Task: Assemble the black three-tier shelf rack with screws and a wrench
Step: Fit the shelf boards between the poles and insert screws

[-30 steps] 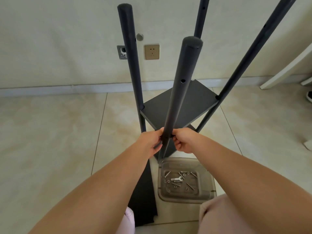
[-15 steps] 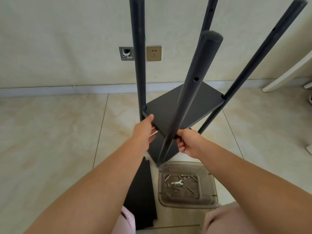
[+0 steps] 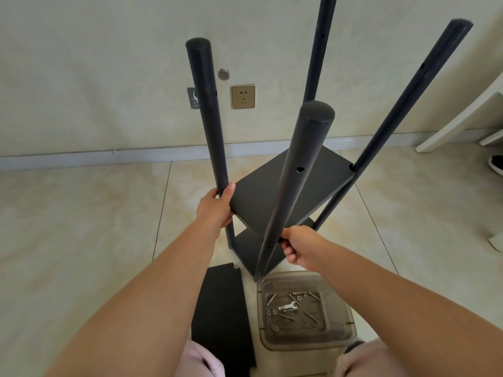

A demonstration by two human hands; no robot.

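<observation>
The partly built black rack stands on the floor, several round posts rising from two mounted shelves (image 3: 288,186). My left hand (image 3: 217,206) grips the left post (image 3: 209,118) just above the upper shelf's corner. My right hand (image 3: 295,247) holds the near post (image 3: 296,172) low down, at the upper shelf's front edge. A loose black shelf panel (image 3: 221,317) lies flat on the floor near my knees. A clear plastic tray (image 3: 345,317) beside it holds a small silver wrench (image 3: 287,306), screws and washers.
A wall with a gold socket (image 3: 243,96) and a baseboard is behind the rack. White furniture legs (image 3: 462,115) lean in at the right, with a dark shoe (image 3: 496,164) by them. Tiled floor spreads out to the left.
My left hand left the near post and took the left post. The right hand slid lower on the near post. The rack tilted and turned slightly; the view shifted.
</observation>
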